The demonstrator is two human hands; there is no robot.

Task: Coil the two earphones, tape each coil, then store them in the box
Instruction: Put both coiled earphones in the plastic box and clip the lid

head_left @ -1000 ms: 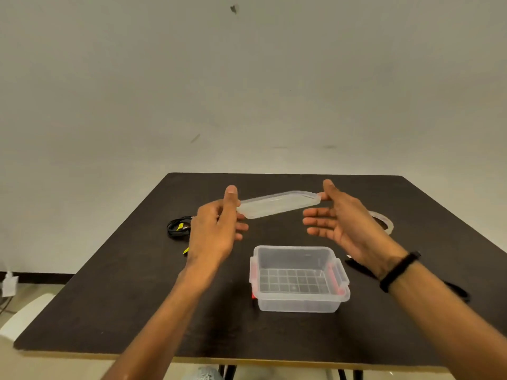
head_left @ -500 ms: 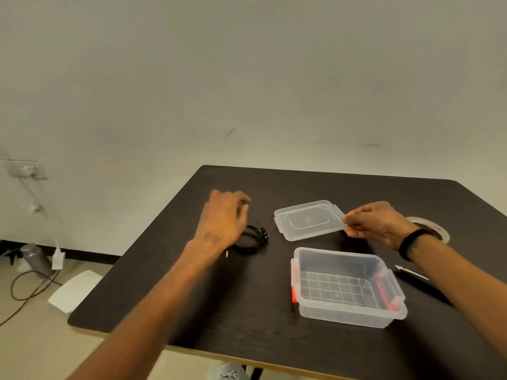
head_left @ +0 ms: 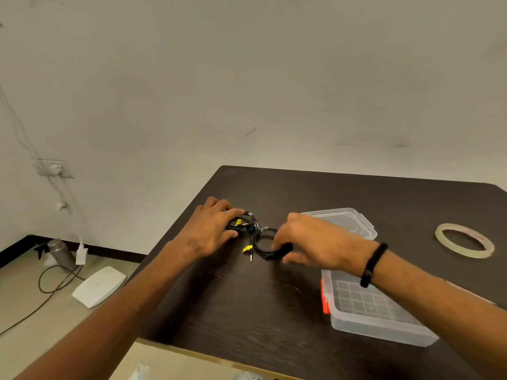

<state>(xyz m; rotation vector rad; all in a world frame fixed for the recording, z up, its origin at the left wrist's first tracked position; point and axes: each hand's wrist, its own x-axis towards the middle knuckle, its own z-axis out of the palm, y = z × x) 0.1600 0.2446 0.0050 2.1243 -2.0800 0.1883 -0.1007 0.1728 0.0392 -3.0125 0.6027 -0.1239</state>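
The table [head_left: 274,303] is dark wood-grain, matt, with a pale raw-looking edge strip along the near side. On it the box [head_left: 378,322] is clear, slightly frosted plastic with a moulded grid in the floor and a glossy orange plastic latch; the lid [head_left: 354,219] just behind the box is the same see-through plastic. Right of the box, the tape roll [head_left: 464,240] is shiny translucent film. Left of the lid, both earphone coils [head_left: 242,223] [head_left: 264,242] are black rubbery cord, smooth, with yellow paper-like tags, and a bright metal jack tip. The wristband [head_left: 373,263] over the box looks matt black.
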